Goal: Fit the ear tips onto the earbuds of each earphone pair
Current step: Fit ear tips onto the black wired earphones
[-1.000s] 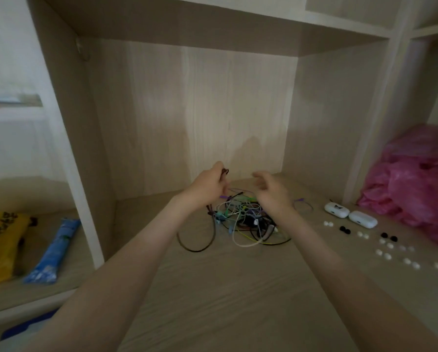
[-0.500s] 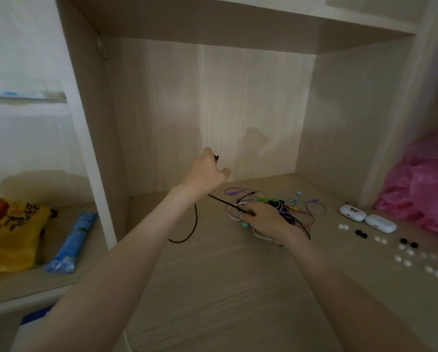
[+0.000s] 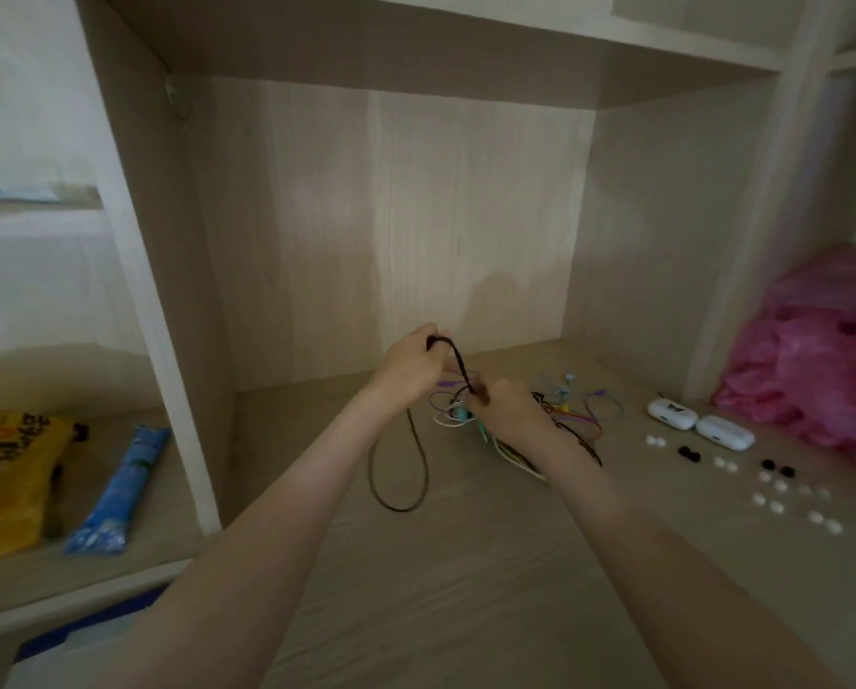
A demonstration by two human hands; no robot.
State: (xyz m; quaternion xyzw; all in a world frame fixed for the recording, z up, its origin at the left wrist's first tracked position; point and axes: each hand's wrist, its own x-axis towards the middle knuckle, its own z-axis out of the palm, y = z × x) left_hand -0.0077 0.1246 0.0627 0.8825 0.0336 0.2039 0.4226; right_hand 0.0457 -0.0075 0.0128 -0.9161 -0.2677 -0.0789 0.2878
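Pale wood shelf board (image 3: 416,589) is serving as the work surface, inside an open cabinet bay w/ back & side panels closing it in.

Left hand (image 3: 408,368) is gripping the top of a dark cord (image 3: 458,361), fingers curled round it. Right hand (image 3: 508,407) is pinching the same cord lower down, right at the edge of the earphone tangle (image 3: 565,417). Cord is running btwn both hands, and its slack is hanging in a loop down onto the board below the left wrist.

Step in hand, prob.: getting one pair free of the heap before any tip is going on. Doing it well means the right hand steadying the tangle while the left is drawing the cord out slowly, feeding it through, not yanking. A hard pull is likely tightening knots & dragging the whole heap along. Can't tell where this cord's buds are sitting, so those need finding first.

White ear tips (image 3: 776,507) & a few black ear tips (image 3: 685,452) are lying loose on the board to the right, well apart from both hands. Two white cases (image 3: 672,415) are sitting just behind them. Pink plastic bag (image 3: 813,380) is filling the next bay right. Yellow packet (image 3: 3,484) & blue packet (image 3: 118,489) are lying on the shelf to the left.
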